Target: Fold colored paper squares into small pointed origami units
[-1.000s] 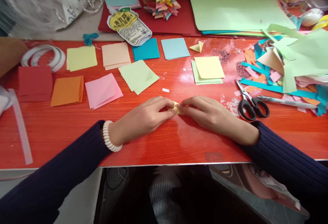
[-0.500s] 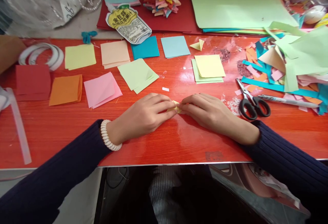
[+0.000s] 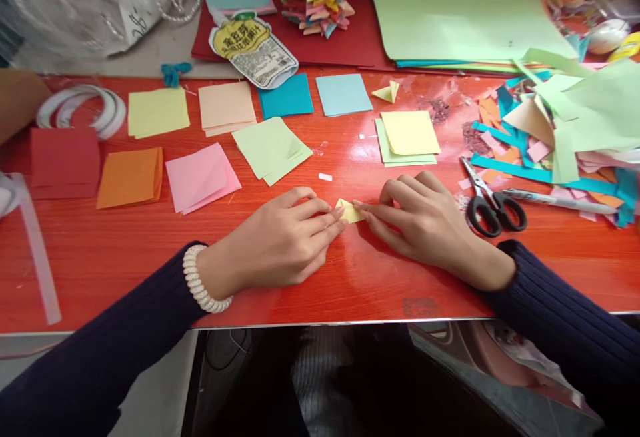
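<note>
A small folded yellow paper (image 3: 351,211) lies on the red table between my two hands. My left hand (image 3: 285,240) has its fingertips on the paper's left side, fingers close together. On the right edge of the paper rest the thumb and fingertips of my right hand (image 3: 425,224), its other fingers bent and raised. Beyond my right hand sits a stack of yellow and green squares (image 3: 410,133). A folded yellow piece (image 3: 389,92) stands behind that stack.
Scissors (image 3: 493,204) and a pen (image 3: 560,200) lie right of my right hand, beside paper scraps (image 3: 595,110). Coloured square stacks, including pink (image 3: 200,180) and orange (image 3: 129,178), spread across the left. Tape rolls (image 3: 83,109) sit farther left.
The fingers have shifted, and more of the folded yellow paper shows between them. My right hand has its knuckles raised higher; my left hand has moved slightly down and left.
</note>
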`<state>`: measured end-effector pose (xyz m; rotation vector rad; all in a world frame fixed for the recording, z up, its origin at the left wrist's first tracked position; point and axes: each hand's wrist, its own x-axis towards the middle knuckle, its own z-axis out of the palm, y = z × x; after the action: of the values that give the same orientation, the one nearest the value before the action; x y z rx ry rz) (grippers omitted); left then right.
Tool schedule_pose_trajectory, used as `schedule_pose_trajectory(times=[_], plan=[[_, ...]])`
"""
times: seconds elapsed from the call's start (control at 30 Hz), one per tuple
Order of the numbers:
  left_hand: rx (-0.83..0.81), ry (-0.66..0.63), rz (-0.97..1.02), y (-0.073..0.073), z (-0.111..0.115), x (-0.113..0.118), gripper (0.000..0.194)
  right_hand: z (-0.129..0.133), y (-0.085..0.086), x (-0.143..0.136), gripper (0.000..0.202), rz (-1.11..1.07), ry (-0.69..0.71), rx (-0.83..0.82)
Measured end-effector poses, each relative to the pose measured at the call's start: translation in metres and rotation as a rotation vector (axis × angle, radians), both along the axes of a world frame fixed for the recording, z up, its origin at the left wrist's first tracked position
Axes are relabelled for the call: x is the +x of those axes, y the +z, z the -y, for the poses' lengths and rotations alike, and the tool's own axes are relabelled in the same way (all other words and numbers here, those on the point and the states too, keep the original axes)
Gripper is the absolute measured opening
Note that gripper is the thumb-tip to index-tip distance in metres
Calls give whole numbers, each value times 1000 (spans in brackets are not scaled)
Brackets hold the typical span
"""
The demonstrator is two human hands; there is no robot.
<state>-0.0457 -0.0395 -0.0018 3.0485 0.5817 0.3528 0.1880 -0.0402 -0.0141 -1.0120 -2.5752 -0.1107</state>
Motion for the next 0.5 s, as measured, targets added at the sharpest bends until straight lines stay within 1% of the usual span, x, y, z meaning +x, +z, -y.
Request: schedule_pose_trajectory(times=[0.07,0.13,0.2,0.3,0.37,0.43,0.5], plan=[[-8,10,-12,1,1,-1,36,0,1,1,20,-24,7,-3],[-30,12,-6,2,1,-1,37,1,2,1,23,-15,32,-34],[-68,45,52,0,-1,-1,33,2,1,-1,26,6,40,-69],[-128,196,176,-5,-5,4,26,1,-1,-4,30,-4,22,-104],[-157,299,174,-8,-7,10,29,1,-2,-5,31,-32,31,-127],[-212,342,156,-10,-7,15,28,0,-2,-6,30,-66,50,-151],[-283,354,156,-9,-6,18,20,0,-2,-8,27,-142,32,-190]])
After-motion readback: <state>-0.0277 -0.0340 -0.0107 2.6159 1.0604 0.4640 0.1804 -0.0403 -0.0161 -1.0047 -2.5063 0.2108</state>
